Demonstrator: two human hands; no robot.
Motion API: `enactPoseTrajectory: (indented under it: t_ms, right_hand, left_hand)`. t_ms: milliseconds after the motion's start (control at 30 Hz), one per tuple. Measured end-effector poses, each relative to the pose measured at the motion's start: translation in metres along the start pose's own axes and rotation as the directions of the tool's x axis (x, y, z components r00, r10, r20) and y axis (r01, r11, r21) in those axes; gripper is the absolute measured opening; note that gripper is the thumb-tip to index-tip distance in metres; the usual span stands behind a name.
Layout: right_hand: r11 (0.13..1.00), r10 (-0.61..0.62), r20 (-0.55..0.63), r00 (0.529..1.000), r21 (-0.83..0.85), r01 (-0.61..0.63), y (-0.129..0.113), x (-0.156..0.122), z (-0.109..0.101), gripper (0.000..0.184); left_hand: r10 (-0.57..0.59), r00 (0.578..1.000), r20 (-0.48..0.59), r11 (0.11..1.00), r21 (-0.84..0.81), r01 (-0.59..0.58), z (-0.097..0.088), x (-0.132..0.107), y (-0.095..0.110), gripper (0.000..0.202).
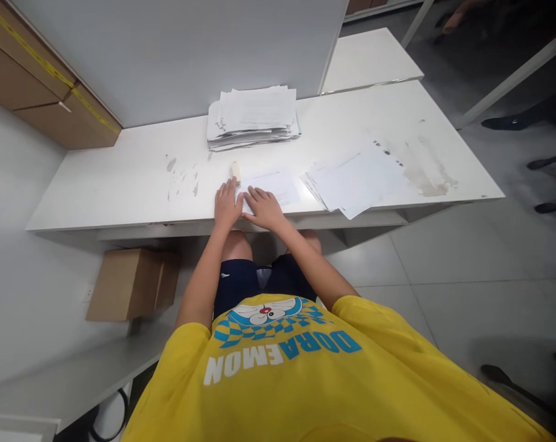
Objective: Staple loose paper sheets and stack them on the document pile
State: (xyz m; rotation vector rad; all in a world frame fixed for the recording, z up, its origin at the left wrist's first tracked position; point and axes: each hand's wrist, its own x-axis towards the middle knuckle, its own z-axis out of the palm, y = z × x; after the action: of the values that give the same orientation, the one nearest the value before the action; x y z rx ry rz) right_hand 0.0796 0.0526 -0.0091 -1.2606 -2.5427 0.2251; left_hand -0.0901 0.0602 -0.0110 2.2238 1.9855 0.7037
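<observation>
A white printed sheet of paper lies flat near the front edge of the white desk. My left hand rests on the left edge of this paper, palm down with the fingers stretched forward. Just beyond its fingertips is a small beige block-like object; its kind is too small to make out, and I cannot tell if the fingers touch it. My right hand lies flat on the paper's near part, fingers spread and pointing left. The two thumbs nearly meet.
Behind the paper stands a thick stack of papers against a grey partition. Loose sheets lie to the right, one corner over the desk edge. Cardboard boxes sit below at left. Dark stains mark the desk.
</observation>
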Motion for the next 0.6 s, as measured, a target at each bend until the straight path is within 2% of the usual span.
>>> enactPoseTrajectory:
  t_ms: [67, 233, 300, 333, 367, 400, 433, 467, 500, 533, 567, 600]
  right_hand:
    - [0.999, -0.017, 0.022, 1.000, -0.033, 0.018, 0.001, -0.015, -0.001, 0.073]
    - [0.999, -0.011, 0.010, 1.000, -0.039, 0.012, 0.002, -0.046, -0.020, 0.055]
    - [0.998, 0.060, -0.064, 0.996, 0.021, -0.058, 0.008, -0.053, -0.029, 0.054]
    - [0.992, 0.118, -0.146, 0.982, 0.068, -0.109, 0.013, -0.056, -0.033, 0.053]
    - [0.978, 0.189, -0.260, 0.947, 0.132, -0.159, 0.019, -0.058, -0.036, 0.052]
    - [0.957, 0.267, -0.395, 0.879, 0.213, -0.196, 0.026, -0.060, -0.038, 0.050]
    - [0.926, 0.356, -0.531, 0.769, 0.308, -0.216, 0.034, -0.062, -0.040, 0.048]
    - [0.885, 0.453, -0.645, 0.616, 0.409, -0.222, 0.042, -0.064, -0.042, 0.048]
    - [0.838, 0.542, -0.717, 0.439, 0.502, -0.214, 0.049, -0.065, -0.044, 0.050]
    - [0.795, 0.607, -0.744, 0.279, 0.575, -0.194, 0.057, -0.065, -0.047, 0.054]
    - [0.766, 0.642, -0.742, 0.191, 0.621, -0.165, 0.064, -0.064, -0.050, 0.059]
    - [0.759, 0.651, -0.736, 0.185, 0.635, -0.147, 0.071, -0.060, -0.055, 0.063]
  left_hand:
    - [0.030, 1.000, 0.009, 1.000, -0.005, -0.030, 0.001, 0.001, -0.002, 0.060]
    - [0.032, 0.999, 0.001, 0.998, -0.054, -0.032, -0.001, 0.000, -0.004, 0.068]
    - [0.020, 1.000, -0.011, 0.996, -0.082, -0.021, -0.001, -0.001, -0.005, 0.070]
    - [0.013, 1.000, -0.018, 0.995, -0.094, -0.015, -0.002, -0.002, -0.005, 0.071]
    - [0.008, 1.000, -0.024, 0.995, -0.102, -0.010, -0.002, -0.003, -0.006, 0.071]
    - [0.003, 1.000, -0.029, 0.994, -0.107, -0.006, -0.002, -0.004, -0.006, 0.071]
    - [0.000, 0.999, -0.035, 0.994, -0.109, -0.004, -0.002, -0.005, -0.006, 0.072]
    - [-0.002, 0.999, -0.039, 0.994, -0.110, -0.002, -0.002, -0.006, -0.005, 0.072]
    - [-0.003, 0.999, -0.043, 0.994, -0.111, -0.001, -0.002, -0.007, -0.005, 0.072]
    - [-0.006, 0.999, -0.047, 0.994, -0.112, 0.000, -0.002, -0.009, -0.005, 0.072]
    - [-0.011, 0.998, -0.055, 0.993, -0.117, 0.004, -0.002, -0.010, -0.005, 0.072]
    - [-0.017, 0.998, -0.065, 0.992, -0.125, 0.009, -0.003, -0.012, -0.005, 0.072]
